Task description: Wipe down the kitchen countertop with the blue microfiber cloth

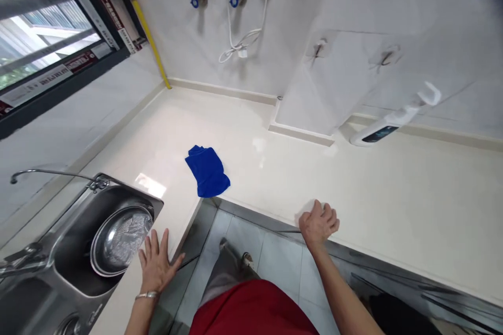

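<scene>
My left hand [157, 264] lies with spread fingers on the counter strip beside the sink and wears a bracelet [148, 294]. It holds nothing. My right hand [319, 224] rests at the front edge of the pale countertop [377, 204], its fingers loosely bent and slightly apart, with nothing seen in it. Between the two hands, farther back, a crumpled blue cloth [208, 171] lies near the counter's inner corner, touched by neither hand.
Left is a steel double sink [74, 230] holding a metal bowl [94, 251], with a thin faucet [55, 171]. A white handheld device [373, 133] leans by the back wall. Two blue-handled valves [234, 0], a hanging cable [239, 48] and a yellow pipe [151, 42] are along the wall.
</scene>
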`<action>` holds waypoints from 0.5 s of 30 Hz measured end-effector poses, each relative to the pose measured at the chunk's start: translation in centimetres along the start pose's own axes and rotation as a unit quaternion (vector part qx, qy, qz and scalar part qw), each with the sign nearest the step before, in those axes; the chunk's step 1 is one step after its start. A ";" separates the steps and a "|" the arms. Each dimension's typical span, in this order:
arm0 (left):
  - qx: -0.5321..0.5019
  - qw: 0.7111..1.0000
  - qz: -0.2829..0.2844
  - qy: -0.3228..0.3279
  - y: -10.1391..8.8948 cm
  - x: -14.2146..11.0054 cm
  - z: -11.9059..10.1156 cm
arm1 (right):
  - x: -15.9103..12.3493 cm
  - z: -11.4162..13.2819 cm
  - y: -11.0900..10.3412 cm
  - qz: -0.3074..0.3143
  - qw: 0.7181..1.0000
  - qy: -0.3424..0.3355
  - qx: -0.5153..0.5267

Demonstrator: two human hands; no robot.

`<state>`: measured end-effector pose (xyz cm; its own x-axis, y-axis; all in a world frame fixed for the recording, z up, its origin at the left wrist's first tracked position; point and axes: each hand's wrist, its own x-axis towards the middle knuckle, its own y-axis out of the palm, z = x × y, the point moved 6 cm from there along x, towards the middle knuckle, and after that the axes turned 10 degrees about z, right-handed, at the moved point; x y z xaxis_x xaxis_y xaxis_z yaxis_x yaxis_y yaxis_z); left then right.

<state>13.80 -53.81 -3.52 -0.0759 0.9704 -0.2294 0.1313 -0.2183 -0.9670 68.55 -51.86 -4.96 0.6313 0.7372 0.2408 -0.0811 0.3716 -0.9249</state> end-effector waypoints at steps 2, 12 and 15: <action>0.003 0.999 -0.038 0.008 0.5 -0.5 -0.4 | 0.0 1.4 0.0 0.032 0.998 -0.050 0.016; -0.062 0.995 -0.073 0.025 0.1 -1.7 1.0 | -1.7 29.3 2.5 0.282 0.818 -0.492 0.098; -0.064 0.994 -0.090 -0.020 0.0 -3.8 3.9 | -1.1 35.3 4.5 0.333 0.776 -0.536 0.005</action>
<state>10.20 -57.88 -3.07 -0.1487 0.9870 -0.0615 0.2374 -0.0247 -0.9711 40.29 -31.03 1.00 -0.5563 0.8117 -0.1778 -0.1235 -0.2924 -0.9483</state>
